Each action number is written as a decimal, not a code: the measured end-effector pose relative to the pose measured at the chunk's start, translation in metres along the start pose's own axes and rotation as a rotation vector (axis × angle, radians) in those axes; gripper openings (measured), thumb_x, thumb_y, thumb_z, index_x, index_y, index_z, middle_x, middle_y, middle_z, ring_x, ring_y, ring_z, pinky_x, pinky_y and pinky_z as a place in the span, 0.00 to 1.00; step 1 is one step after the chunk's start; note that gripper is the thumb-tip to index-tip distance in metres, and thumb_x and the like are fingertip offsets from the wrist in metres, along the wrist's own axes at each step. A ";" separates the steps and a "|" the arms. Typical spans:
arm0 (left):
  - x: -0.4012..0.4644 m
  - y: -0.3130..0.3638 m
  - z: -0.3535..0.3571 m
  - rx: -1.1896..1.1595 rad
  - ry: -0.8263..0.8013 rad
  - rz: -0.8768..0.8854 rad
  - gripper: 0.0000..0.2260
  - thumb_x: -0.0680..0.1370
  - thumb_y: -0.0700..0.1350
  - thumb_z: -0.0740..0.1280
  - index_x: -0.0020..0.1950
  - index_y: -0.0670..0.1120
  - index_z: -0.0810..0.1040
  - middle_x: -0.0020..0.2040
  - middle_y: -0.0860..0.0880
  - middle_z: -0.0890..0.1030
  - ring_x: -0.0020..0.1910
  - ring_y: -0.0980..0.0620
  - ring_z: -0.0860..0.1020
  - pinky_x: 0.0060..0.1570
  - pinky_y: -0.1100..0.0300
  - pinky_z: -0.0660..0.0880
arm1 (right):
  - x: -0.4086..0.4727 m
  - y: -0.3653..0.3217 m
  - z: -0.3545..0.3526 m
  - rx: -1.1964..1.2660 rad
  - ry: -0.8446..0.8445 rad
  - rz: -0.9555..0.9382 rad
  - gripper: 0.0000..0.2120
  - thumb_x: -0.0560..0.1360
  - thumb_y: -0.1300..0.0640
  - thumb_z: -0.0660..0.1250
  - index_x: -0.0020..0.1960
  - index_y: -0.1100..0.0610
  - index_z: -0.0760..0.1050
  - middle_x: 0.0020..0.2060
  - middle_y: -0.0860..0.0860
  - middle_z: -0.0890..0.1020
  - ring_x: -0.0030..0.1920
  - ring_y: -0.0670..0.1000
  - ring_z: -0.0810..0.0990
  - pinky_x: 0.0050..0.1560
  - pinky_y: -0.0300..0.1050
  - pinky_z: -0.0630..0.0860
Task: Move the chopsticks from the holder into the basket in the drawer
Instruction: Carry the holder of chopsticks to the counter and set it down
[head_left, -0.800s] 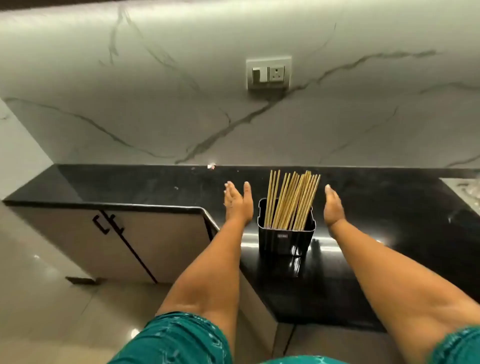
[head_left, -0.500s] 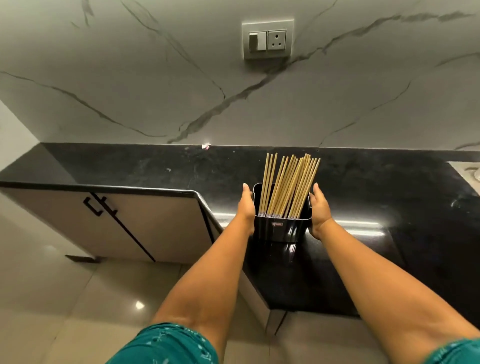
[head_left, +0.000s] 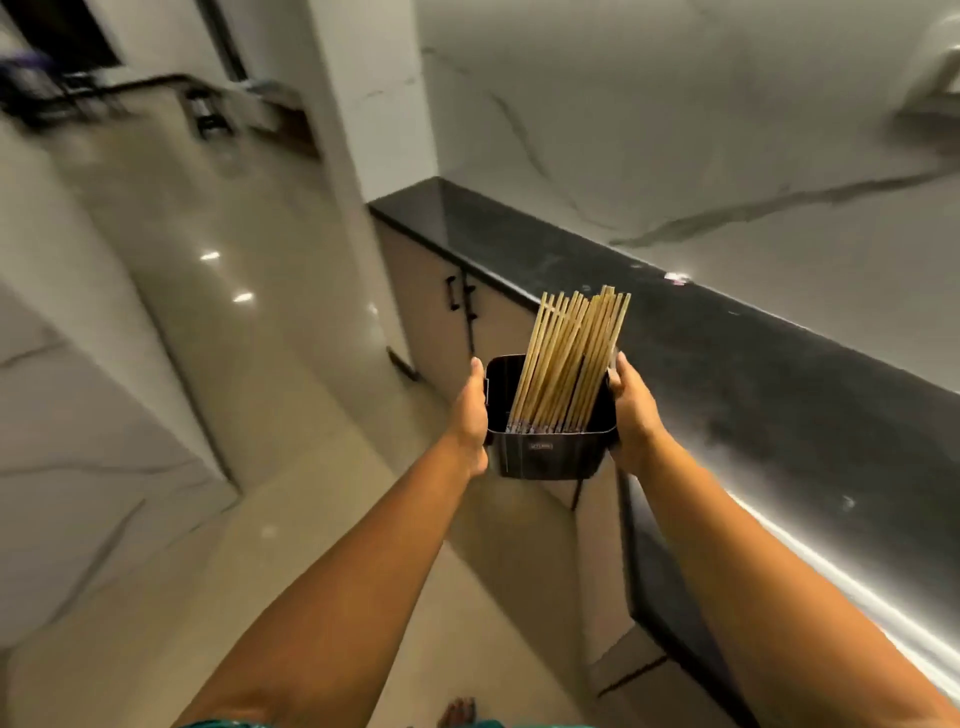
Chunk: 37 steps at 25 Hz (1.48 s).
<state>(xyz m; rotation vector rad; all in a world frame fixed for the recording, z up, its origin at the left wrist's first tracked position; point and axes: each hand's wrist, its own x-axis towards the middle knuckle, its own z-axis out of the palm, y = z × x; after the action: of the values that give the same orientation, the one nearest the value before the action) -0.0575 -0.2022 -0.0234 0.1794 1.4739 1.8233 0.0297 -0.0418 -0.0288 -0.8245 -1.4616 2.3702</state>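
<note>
A black rectangular holder is up in the air, off the counter, in front of the cabinet corner. Several tan wooden chopsticks stand in it, leaning to the right. My left hand presses against the holder's left side and my right hand grips its right side, so both hands carry it. No drawer and no basket appear in this view.
The black countertop runs along the right under a marble wall. Beige cabinets with black handles sit below it. Glossy tiled floor stretches left toward a white pillar. A bare foot shows at the bottom edge.
Both hands closed on the holder's sides and lifted it off the counter. My view has swung left, so the counter now lies to the right and the floor fills the left.
</note>
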 end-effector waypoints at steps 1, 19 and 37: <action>-0.017 0.003 -0.028 -0.014 0.081 0.032 0.30 0.79 0.65 0.45 0.45 0.56 0.85 0.47 0.52 0.86 0.49 0.53 0.83 0.44 0.58 0.78 | 0.002 0.011 0.028 -0.025 -0.067 0.038 0.28 0.79 0.37 0.50 0.66 0.54 0.75 0.60 0.55 0.81 0.59 0.56 0.79 0.57 0.54 0.76; -0.638 -0.125 -0.325 -0.463 1.246 0.401 0.30 0.78 0.67 0.46 0.45 0.55 0.85 0.47 0.52 0.86 0.44 0.54 0.85 0.37 0.58 0.79 | -0.409 0.340 0.459 -0.417 -1.284 0.473 0.25 0.80 0.39 0.51 0.57 0.53 0.79 0.52 0.54 0.85 0.55 0.55 0.83 0.58 0.56 0.75; -1.136 -0.220 -0.433 -0.736 2.036 0.624 0.33 0.76 0.69 0.49 0.59 0.45 0.77 0.53 0.42 0.84 0.47 0.46 0.84 0.36 0.56 0.80 | -0.915 0.585 0.707 -0.551 -2.100 0.758 0.24 0.80 0.39 0.50 0.55 0.49 0.81 0.53 0.53 0.85 0.56 0.54 0.82 0.62 0.60 0.73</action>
<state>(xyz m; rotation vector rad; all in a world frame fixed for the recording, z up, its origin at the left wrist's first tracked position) 0.5973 -1.2482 0.0347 -2.4253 1.5497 2.9324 0.4189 -1.2770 0.0098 2.4011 -2.4708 3.0772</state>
